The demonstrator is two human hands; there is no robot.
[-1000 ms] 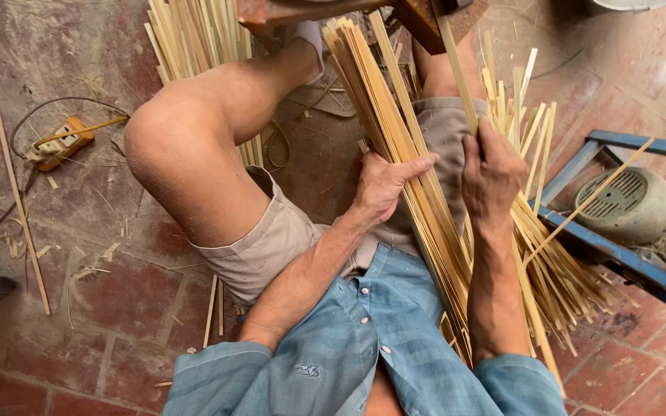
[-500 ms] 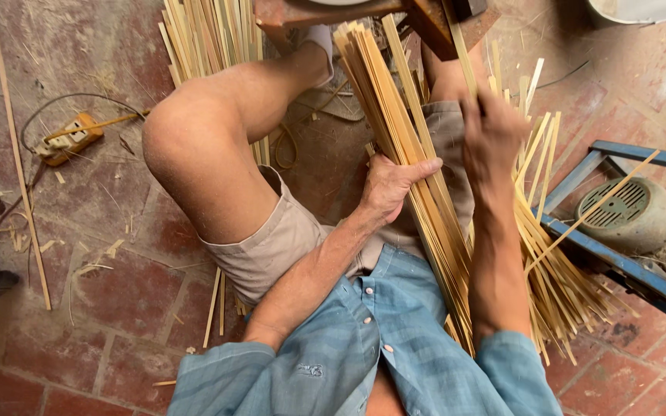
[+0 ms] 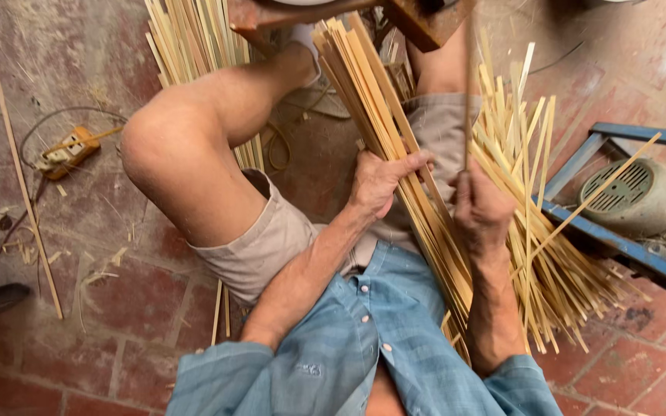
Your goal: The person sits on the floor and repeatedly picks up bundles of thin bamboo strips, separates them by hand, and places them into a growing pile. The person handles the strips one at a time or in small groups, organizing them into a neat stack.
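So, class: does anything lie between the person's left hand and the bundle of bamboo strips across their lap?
Nothing visible does. The left hand already rests on the bundle of bamboo strips, thumb over its edge. The right hand grips one blurred strip beside it.

floor: red brick (image 3: 117,362), worn | blue metal frame (image 3: 580,166) right | daylight, soft

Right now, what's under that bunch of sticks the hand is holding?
Under the bundle of bamboo strips held by the left hand lies the person's shorts-covered lap. What lies beneath is hidden.
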